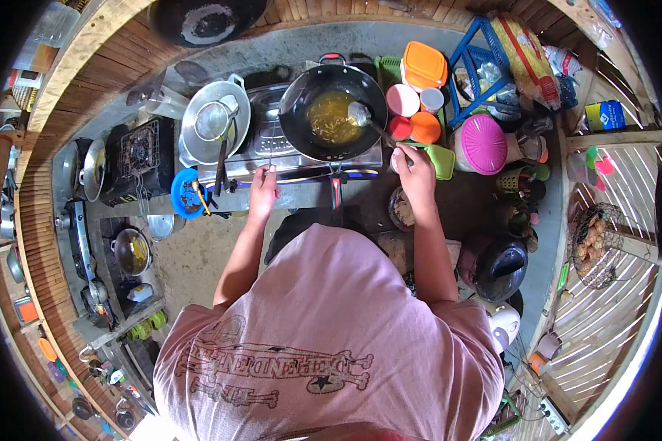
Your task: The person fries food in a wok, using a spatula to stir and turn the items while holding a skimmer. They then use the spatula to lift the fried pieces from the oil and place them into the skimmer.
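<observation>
A black wok [294,136] on the stove holds yellowish oil with strips of food [332,121] in it. My right hand [417,176] is closed around the handle of a spatula [359,113], whose blade rests in the wok at the right side. Left of the wok's handle, my left hand [264,191] is closed at the stove's front edge. A thin rod [271,151] rises from its fingertips over the stove top; its kind is too fine to tell. A large metal pot [191,136] with a strainer [212,120] across it stands to the left.
A blue bowl [186,206] sits near the stove's left corner. Several lidded containers, including an orange one [424,65] and a pink-lidded one [482,143], crowd the right side. A blue rack [482,70] is behind them. A smaller pan [131,250] lies at lower left.
</observation>
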A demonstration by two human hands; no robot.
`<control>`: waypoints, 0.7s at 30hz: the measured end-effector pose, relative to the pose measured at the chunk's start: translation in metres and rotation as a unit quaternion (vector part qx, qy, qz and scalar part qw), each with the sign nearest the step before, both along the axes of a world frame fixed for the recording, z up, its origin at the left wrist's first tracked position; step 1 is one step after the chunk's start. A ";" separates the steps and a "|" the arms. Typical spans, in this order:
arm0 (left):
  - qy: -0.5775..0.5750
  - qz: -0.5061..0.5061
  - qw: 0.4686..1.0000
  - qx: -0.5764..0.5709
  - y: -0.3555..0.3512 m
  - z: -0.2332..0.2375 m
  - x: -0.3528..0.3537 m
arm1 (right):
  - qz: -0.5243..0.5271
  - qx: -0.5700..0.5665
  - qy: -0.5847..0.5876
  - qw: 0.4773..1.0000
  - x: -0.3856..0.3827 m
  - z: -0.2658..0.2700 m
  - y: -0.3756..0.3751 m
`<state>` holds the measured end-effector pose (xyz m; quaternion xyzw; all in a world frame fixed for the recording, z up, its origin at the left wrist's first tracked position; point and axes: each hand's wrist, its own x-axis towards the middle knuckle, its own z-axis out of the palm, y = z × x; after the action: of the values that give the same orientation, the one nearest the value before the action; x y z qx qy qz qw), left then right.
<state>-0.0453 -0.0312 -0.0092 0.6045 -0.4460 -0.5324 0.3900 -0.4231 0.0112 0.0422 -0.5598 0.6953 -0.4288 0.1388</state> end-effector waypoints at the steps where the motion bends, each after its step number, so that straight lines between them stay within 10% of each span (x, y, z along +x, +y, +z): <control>1: 0.001 0.002 1.000 0.000 0.000 0.000 -0.001 | -0.010 0.004 0.009 1.000 -0.001 0.000 -0.005; 21: -0.006 0.005 1.000 0.004 0.002 0.007 0.001 | 0.063 -0.041 -0.023 0.997 0.053 -0.016 -0.016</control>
<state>-0.0441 -0.0295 -0.0023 0.6114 -0.4438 -0.5284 0.3873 -0.3701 -0.0044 0.0262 -0.5977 0.6374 -0.4597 0.1585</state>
